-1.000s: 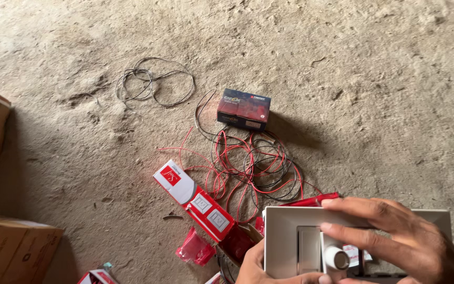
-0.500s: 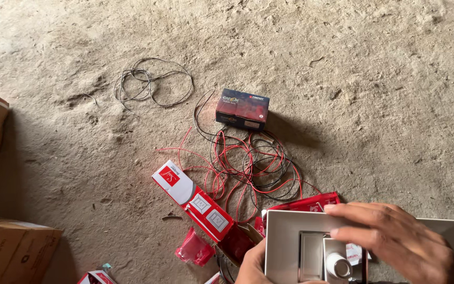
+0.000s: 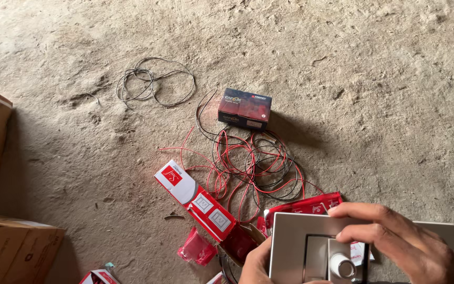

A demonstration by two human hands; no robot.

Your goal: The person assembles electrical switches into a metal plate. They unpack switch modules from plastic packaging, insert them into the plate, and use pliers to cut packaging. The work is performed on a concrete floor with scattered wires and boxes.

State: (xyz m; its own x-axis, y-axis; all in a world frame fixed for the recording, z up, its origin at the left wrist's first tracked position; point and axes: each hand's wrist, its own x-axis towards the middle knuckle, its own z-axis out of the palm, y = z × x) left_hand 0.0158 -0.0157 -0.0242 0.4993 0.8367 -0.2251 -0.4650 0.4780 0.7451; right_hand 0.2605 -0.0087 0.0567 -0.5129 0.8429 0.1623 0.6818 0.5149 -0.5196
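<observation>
Switch plate (image 3: 290, 242) sits lower in view than 1 s ago, below the red-black wire tangle (image 3: 253, 163). Right hand (image 3: 395, 247) has shifted onto its knob module (image 3: 345, 265) — fingers closed round it. Left hand (image 3: 256, 265) grips plate's edge.

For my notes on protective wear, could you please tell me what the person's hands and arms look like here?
Both hands are bare: no gloves, rings, watch or bands show. The right hand shows long fingers with short, plain nails, and no sleeve reaches its wrist where that meets the frame's corner. Only a small part of the left hand shows at the bottom edge, also uncovered; its wrist and arm are out of view.
</observation>
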